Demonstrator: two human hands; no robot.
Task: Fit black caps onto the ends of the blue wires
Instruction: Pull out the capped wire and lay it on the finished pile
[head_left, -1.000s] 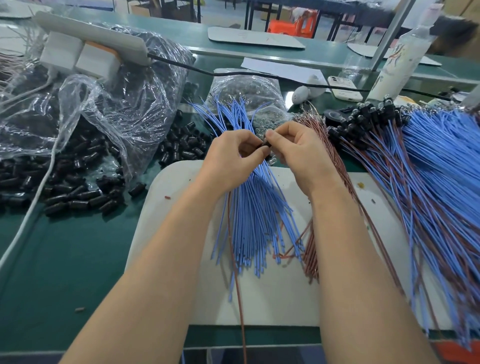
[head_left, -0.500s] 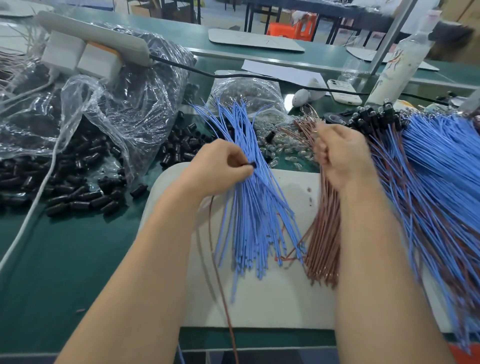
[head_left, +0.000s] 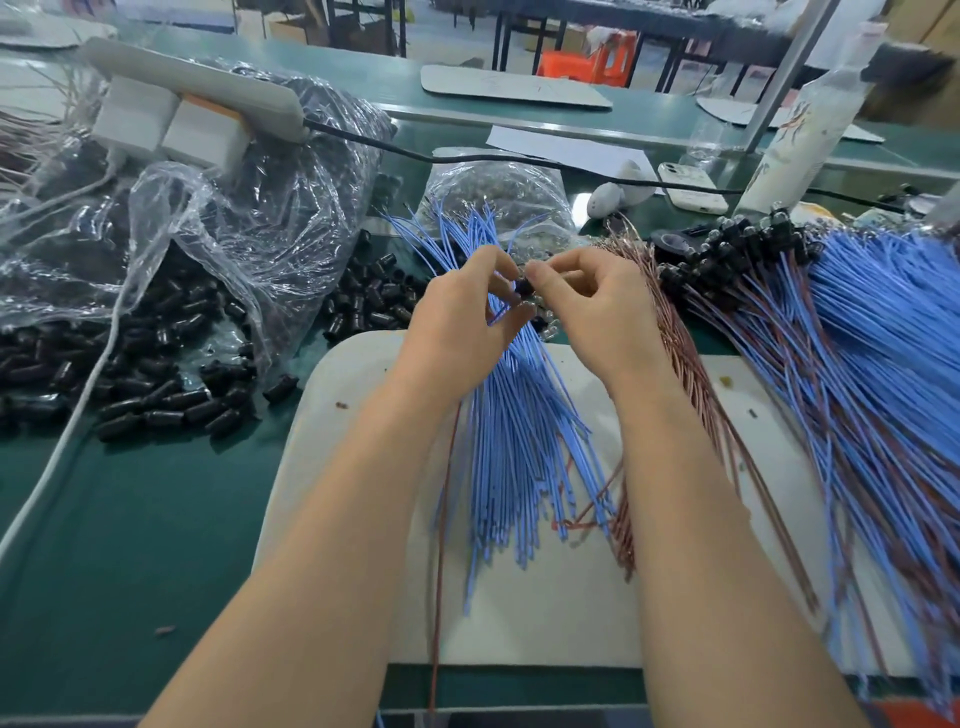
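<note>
Head view, the only one. Gripping a bunch of blue wires (head_left: 519, 431) in the left hand (head_left: 457, 322), fingers curled round it above the far edge of the white mat (head_left: 519, 623), with the near ends fanned out over the mat's middle and the far ends sticking up beyond it. Pinching a black cap (head_left: 523, 287) between thumb and forefinger of the right hand (head_left: 597, 312), other fingers loosely curled, right against the left fingertips. Seemingly pressing it onto one wire end, though too small to tell how far on.

Judging progress: well under way, far from finished. Done already, by the look of it: a large heap of capped wires (head_left: 883, 338) spread off the mat's right edge, black-tipped ends clustered beyond the mat's far right corner. Left to do: the whole bunch in hand, bare-ended at the far tips as far as can be made out. No shortage of supply: loose caps (head_left: 156, 405) heaped on the bench (head_left: 130, 519) left of the mat, spilling from a clear plastic bag (head_left: 260, 208), with more just past the mat's far left corner. Also a sheaf of brown wires (head_left: 680, 343) lying along the mat's right side, between the hands and the finished heap; unclear whether part of the job.
</note>
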